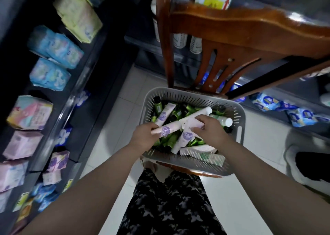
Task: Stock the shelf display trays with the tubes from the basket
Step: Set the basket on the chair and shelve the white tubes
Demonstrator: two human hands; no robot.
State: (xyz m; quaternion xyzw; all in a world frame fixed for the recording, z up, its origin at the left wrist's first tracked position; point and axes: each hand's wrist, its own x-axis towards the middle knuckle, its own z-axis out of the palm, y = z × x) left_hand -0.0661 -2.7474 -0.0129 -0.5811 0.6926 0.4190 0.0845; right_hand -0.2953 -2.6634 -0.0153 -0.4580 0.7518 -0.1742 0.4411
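A grey slotted basket (239,113) stands on a wooden chair seat and holds several green and white-and-purple tubes. My left hand (142,136) grips a pale pink tube with a purple logo (166,128) over the basket's near left part. My right hand (209,127) grips a white tube (192,121) just right of it, above the heap. More white tubes (201,152) lie at the basket's near edge. No display tray is clearly visible in this view.
The wooden chair back (232,31) rises behind the basket. Dark shelves on the left carry blue (53,47), yellow-green (78,15) and pink packs (30,111). Blue packets (285,110) lie on a low shelf at right. White floor tiles (259,190) surround my legs.
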